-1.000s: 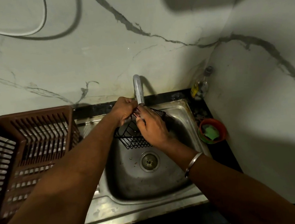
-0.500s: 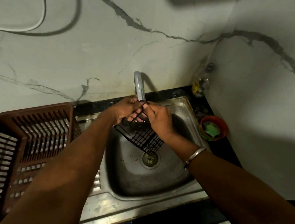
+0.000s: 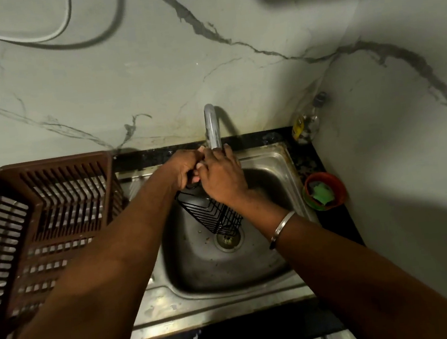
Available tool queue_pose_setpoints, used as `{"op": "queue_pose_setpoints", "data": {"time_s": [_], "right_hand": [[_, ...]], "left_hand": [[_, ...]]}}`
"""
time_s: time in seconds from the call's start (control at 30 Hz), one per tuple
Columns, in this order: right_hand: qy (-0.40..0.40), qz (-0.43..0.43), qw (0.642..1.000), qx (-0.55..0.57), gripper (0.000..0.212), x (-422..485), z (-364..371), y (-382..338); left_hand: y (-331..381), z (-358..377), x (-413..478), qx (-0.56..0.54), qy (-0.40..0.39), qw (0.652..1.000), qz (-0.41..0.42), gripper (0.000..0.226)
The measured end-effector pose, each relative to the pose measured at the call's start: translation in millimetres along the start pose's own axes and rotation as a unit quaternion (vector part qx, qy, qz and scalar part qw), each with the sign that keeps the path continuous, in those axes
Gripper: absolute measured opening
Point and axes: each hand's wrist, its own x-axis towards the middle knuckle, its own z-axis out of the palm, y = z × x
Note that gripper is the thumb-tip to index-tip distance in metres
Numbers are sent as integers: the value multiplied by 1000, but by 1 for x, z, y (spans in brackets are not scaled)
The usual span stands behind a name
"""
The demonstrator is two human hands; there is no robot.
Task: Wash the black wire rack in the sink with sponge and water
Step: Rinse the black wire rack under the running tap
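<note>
My left hand is curled round the top edge of the black wire rack, clamped on it right under the spout of the faucet. My right hand lies over the same top part, back of hand twd the camera, touching my left. Its fingers point up at the spout, but can't tell if they grip the wire or just press on it, since the palm side is hidden. The rack hangs tilted inside the sink, top end up by my hands and low end down over the drain; can't tell if it touches the bottom. Can't make out any water stream either, too dim. There's a metal bangle on my right wrist. The green sponge sits in an orange bowl on the dark surface just right of the sink, well apart from both hands. A clear bottle w/ yellow label stands in the back corner behind the bowl. A brown slatted dish basket sits left of the sink, partly under my left forearm. A marble-look wall stands behind, w/ a white cable looping across the top left.
</note>
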Motion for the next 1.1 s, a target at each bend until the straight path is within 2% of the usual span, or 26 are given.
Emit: {"op": "queue_pose_setpoints", "data": {"time_s": [0.1, 0.2, 0.23, 0.33, 0.4, 0.47, 0.53, 0.63, 0.7, 0.8, 0.87, 0.97, 1.1], "right_hand": [[4, 64, 997, 34, 59, 5, 2, 3], [1, 6, 999, 43, 55, -5, 6, -5], [-4, 11, 998, 67, 54, -7, 8, -4], [4, 78, 993, 89, 60, -8, 8, -6], [-12, 66, 995, 79, 66, -12, 12, -7], [-28, 95, 985, 138, 70, -16, 16, -7], [-23, 159, 970, 184, 68, -12, 20, -3], [-23, 174, 965, 196, 65, -13, 22, -4], [0, 197, 948, 248, 55, -9, 15, 3], [80, 235, 901, 355, 23, 12, 0, 19], [92, 235, 911, 327, 15, 30, -11, 27], [-13, 193, 941, 277, 23, 49, -24, 31], [-146, 146, 953, 221, 38, 75, -17, 38]], "left_hand": [[1, 1, -4, -15, 9, 999, -33, 43], [-3, 2, -1, -65, 7, 997, -45, 39], [-4, 3, -1, -73, 2, 996, -52, 42], [-7, 8, -1, -113, 7, 992, -62, 43], [-8, 10, -3, -135, 11, 989, -63, 39], [-7, 11, -5, -140, 28, 987, -75, 44], [-6, 11, -7, -143, 41, 985, -85, 49], [-4, 9, -11, -135, 59, 985, -85, 47], [-3, 5, -17, -121, 60, 987, -83, 45], [-2, 2, -26, -93, 44, 992, -77, 46], [-4, 3, -30, -74, 38, 994, -75, 47], [-5, 4, -35, -78, 39, 994, -68, 45], [-4, 6, -36, -73, 40, 994, -65, 47]]}}
